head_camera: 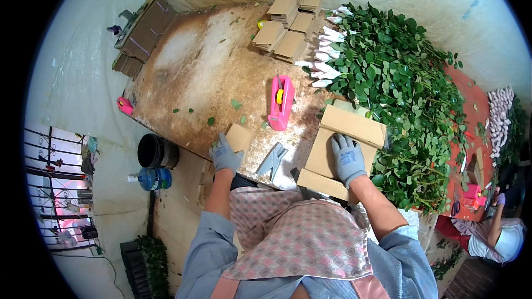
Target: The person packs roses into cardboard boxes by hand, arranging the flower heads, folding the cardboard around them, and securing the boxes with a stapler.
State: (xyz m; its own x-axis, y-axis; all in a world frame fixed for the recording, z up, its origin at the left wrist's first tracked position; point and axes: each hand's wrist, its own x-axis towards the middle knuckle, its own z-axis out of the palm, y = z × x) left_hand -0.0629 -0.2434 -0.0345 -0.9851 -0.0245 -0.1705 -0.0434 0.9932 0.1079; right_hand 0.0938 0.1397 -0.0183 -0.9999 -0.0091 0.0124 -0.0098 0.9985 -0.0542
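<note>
My left hand (226, 154), in a grey work glove, is at the table's front edge. A corner of a small cardboard piece (240, 138) sits between its thumb and fingers. My right hand (348, 158), gloved alike, lies flat with fingers slightly apart on a larger folded cardboard sheet (322, 155). The sheet has raised flaps along its far and near ends. Between my hands lies a grey stapler-like hand tool (272, 160). Farther back stands a pink tape dispenser (281, 104) with a yellow roll core. What lies beneath the sheet is mostly hidden.
Stacks of folded cardboard (286, 29) stand at the back of the worktable (191, 66). Leafy stems (399, 91), with white-wrapped heads (328, 56), fill the right side. A black bucket (156, 151) and a blue water jug (154, 179) are at left. Another person (496, 236) is at far right.
</note>
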